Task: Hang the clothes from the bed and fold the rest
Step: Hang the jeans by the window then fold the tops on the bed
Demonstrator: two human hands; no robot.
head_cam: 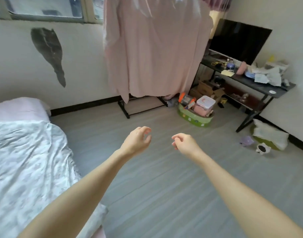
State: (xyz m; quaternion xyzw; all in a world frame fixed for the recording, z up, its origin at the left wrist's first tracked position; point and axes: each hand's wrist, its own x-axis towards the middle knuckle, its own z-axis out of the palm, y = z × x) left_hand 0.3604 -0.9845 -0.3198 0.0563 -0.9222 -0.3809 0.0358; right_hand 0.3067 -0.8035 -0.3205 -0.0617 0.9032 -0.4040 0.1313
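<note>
A long pale pink garment (152, 48) hangs from above at the top centre, its hem just over the black base of a clothes rack (125, 109). The bed (25, 162) with a white patterned cover and a pink pillow (18, 109) fills the left side; no loose clothes show on the part I can see. Both my arms reach forward over the grey floor. My left hand (138, 140) and my right hand (185, 143) hold nothing, fingers loosely curled and apart, well below and in front of the garment.
A black desk (260, 86) with a dark monitor (238, 40) and clutter stands at the right wall. A green box (195, 117) with containers sits on the floor beside the rack. A green cushion (269, 136) and small toys lie under the desk's end.
</note>
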